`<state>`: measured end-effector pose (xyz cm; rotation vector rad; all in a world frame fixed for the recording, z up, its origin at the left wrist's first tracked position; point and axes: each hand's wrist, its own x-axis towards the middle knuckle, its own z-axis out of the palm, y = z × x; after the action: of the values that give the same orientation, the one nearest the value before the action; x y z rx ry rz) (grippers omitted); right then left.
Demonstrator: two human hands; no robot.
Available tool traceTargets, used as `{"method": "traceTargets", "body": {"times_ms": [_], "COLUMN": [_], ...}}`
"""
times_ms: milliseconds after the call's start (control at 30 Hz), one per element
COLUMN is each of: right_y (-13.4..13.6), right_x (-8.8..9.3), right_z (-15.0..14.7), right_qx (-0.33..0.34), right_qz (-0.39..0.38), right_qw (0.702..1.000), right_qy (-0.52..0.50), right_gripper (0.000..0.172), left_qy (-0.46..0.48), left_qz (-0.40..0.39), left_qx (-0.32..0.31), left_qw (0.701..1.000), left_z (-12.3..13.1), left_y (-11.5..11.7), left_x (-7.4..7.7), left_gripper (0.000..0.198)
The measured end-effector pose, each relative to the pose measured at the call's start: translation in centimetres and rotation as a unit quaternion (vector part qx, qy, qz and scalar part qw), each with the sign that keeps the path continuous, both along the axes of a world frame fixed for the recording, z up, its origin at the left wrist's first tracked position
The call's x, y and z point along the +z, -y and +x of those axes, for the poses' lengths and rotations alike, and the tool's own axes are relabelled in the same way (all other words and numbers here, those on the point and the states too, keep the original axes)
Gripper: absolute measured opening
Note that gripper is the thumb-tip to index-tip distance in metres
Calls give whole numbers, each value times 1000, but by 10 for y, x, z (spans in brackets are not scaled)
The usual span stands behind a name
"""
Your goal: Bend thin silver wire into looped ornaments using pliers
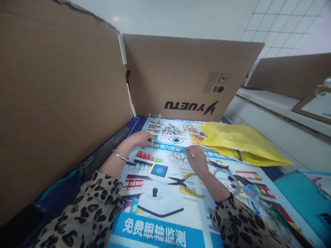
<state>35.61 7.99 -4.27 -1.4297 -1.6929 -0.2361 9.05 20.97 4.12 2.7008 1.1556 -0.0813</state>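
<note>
My left hand (141,138) rests on a printed poster (165,203) that covers the table, fingers curled at the edge of a small card with an eye picture (172,137). A metal bangle sits on that wrist. My right hand (198,156) lies a little nearer, fingers pinched on a thin silvery wire or pin (190,154). A tangle of thin wire rings (178,158) lies between the hands. Pliers with yellow handles (184,184) lie on the poster just below my right wrist. Both sleeves have a leopard print.
Tall cardboard walls (62,93) stand at the left and at the back (181,75). A yellow plastic bag (240,143) lies at the right rear. A clear tape roll (229,179) and a teal box (305,196) sit at the right.
</note>
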Motion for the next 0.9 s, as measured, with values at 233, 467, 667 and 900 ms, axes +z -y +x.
{"method": "traceTargets", "body": {"times_ms": [233, 467, 667, 900], "right_y": [5, 20, 41, 101], "right_x": [6, 25, 60, 73], "right_z": [0, -5, -9, -26], "right_qx": [2, 33, 59, 150], "right_qz": [7, -3, -106, -231], "right_qw": [1000, 999, 990, 944], "right_qy": [9, 39, 73, 179], "right_gripper": [24, 23, 21, 23], "left_qy": [-73, -108, -86, -70], "left_qz": [-1, 66, 115, 124], "left_qx": [-33, -27, -35, -83], "left_qw": [997, 992, 989, 986], "left_z": [14, 22, 16, 2], "left_y": [10, 47, 86, 125], "left_x": [-6, -7, -18, -17], "left_gripper": [23, 27, 31, 24]}}
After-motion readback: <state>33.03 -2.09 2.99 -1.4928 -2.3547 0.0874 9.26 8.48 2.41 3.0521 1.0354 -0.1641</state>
